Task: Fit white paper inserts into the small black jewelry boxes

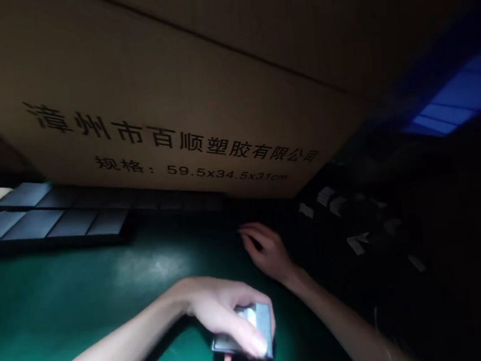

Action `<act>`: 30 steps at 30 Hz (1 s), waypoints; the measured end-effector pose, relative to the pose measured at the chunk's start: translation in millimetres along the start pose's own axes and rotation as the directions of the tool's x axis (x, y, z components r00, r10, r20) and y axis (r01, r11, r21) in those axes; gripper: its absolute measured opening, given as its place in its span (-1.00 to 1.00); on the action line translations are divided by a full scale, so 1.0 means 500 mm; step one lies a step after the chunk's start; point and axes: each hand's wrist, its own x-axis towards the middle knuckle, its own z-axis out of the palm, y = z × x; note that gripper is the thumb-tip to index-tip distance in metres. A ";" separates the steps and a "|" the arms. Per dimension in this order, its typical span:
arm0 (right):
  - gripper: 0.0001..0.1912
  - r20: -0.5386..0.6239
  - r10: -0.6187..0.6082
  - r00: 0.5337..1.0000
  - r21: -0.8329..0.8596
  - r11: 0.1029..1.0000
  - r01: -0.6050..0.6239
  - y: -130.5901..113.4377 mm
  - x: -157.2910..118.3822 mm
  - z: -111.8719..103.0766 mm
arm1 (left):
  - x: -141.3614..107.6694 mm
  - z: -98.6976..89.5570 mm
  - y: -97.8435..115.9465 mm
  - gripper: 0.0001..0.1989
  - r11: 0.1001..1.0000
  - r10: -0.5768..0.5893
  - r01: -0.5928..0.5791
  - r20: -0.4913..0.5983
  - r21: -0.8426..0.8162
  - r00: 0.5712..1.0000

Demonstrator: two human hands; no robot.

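My left hand (231, 312) is wrapped round a small grey box (263, 320), thumb on its near face and fingers behind it. The box is held just over the green tabletop, tilted, with a bright glare on part of it. Farther off and to the right is my right hand (268, 249), its fingers curled and thumb and forefinger tips close together in a loop. Whatever may be between those tips is too small and dark to make out. Similar grey boxes (70, 222) lie side by side in rows at the left.
A large cardboard carton (151, 98) with printed black characters stands across the back of the green tabletop (64, 294). Several small pale pieces (357, 243) lie scattered in the dark at the right. A blue lit shape (450, 103) shows at upper right.
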 end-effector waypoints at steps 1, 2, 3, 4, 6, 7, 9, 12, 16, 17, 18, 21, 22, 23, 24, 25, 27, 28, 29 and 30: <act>-0.75 -0.032 0.047 0.998 -0.075 0.996 -0.049 0.020 -0.041 -0.038 | -0.002 -0.003 -0.002 -0.52 0.999 0.050 -0.050 -0.025 -0.012 0.998; -0.74 -0.038 0.073 0.997 -0.137 0.988 -0.078 0.036 -0.082 -0.076 | -0.002 -0.006 -0.003 -0.57 0.994 0.109 -0.110 -0.071 -0.011 0.992; -0.73 -0.014 0.099 0.995 -0.187 0.977 -0.100 0.049 -0.122 -0.112 | -0.001 -0.010 -0.005 -0.60 0.982 0.186 -0.189 -0.146 -0.003 0.972; -0.71 0.002 0.125 0.992 -0.238 0.964 -0.121 0.060 -0.161 -0.146 | 0.001 -0.013 -0.006 -0.60 0.967 0.251 -0.256 -0.229 0.006 0.941; -0.70 -0.058 0.161 0.985 -0.360 0.917 -0.171 0.083 -0.231 -0.211 | 0.008 -0.021 -0.007 -0.55 0.935 0.328 -0.355 -0.418 0.012 0.847; -0.71 -0.119 0.171 0.978 -0.423 0.882 -0.206 0.096 -0.262 -0.241 | 0.012 -0.025 -0.007 -0.53 0.924 0.334 -0.382 -0.503 0.008 0.797; -0.72 -0.285 0.213 0.935 -0.519 0.785 -0.337 0.129 -0.310 -0.299 | 0.019 -0.032 -0.007 -0.50 0.910 0.318 -0.415 -0.639 -0.002 0.701; -0.64 -0.515 0.355 0.781 -0.464 0.650 -0.601 0.190 -0.350 -0.370 | 0.024 -0.040 -0.006 -0.50 0.886 0.330 -0.465 -0.710 0.005 0.622; -0.43 -0.519 0.540 0.662 -0.340 0.581 -0.740 0.270 -0.346 -0.409 | 0.022 -0.046 -0.010 -0.52 0.890 0.332 -0.455 -0.716 0.022 0.614; -0.43 -0.492 0.540 0.683 -0.374 0.577 -0.726 0.284 -0.337 -0.408 | 0.022 -0.048 -0.011 -0.52 0.898 0.318 -0.439 -0.719 0.021 0.618; -0.45 -0.468 0.531 0.707 -0.423 0.567 -0.706 0.296 -0.327 -0.403 | 0.021 -0.050 -0.013 -0.52 0.903 0.309 -0.429 -0.721 0.019 0.620; -0.47 -0.403 0.543 0.737 -0.555 0.495 -0.668 0.312 -0.299 -0.384 | 0.021 -0.054 -0.016 -0.52 0.906 0.298 -0.422 -0.719 0.007 0.628; -0.47 -0.385 0.555 0.737 -0.580 0.476 -0.661 0.313 -0.293 -0.379 | 0.021 -0.055 -0.015 -0.52 0.907 0.296 -0.421 -0.717 0.004 0.631; -0.47 -0.369 0.559 0.743 -0.596 0.471 -0.650 0.312 -0.289 -0.375 | 0.021 -0.055 -0.014 -0.51 0.910 0.290 -0.415 -0.717 0.000 0.634; -0.48 -0.358 0.549 0.755 -0.602 0.482 -0.636 0.309 -0.288 -0.373 | 0.021 -0.054 -0.013 -0.49 0.915 0.278 -0.404 -0.718 -0.005 0.639; -0.50 -0.352 0.529 0.772 -0.602 0.504 -0.619 0.306 -0.289 -0.373 | 0.021 -0.054 -0.011 -0.48 0.918 0.269 -0.396 -0.721 -0.009 0.639; -0.53 -0.374 0.463 0.804 -0.584 0.555 -0.592 0.296 -0.296 -0.375 | 0.020 -0.052 -0.009 -0.46 0.921 0.261 -0.389 -0.726 -0.010 0.636; -0.55 -0.399 0.425 0.813 -0.572 0.578 -0.582 0.288 -0.298 -0.377 | 0.020 -0.052 -0.008 -0.45 0.921 0.260 -0.390 -0.727 -0.012 0.635; -0.55 -0.421 0.388 0.820 -0.561 0.599 -0.571 0.278 -0.300 -0.380 | 0.020 -0.051 -0.008 -0.45 0.919 0.262 -0.393 -0.726 -0.012 0.636; -0.54 -0.427 0.356 0.831 -0.557 0.621 -0.552 0.267 -0.299 -0.382 | 0.019 -0.050 -0.007 -0.45 0.918 0.268 -0.398 -0.723 -0.011 0.637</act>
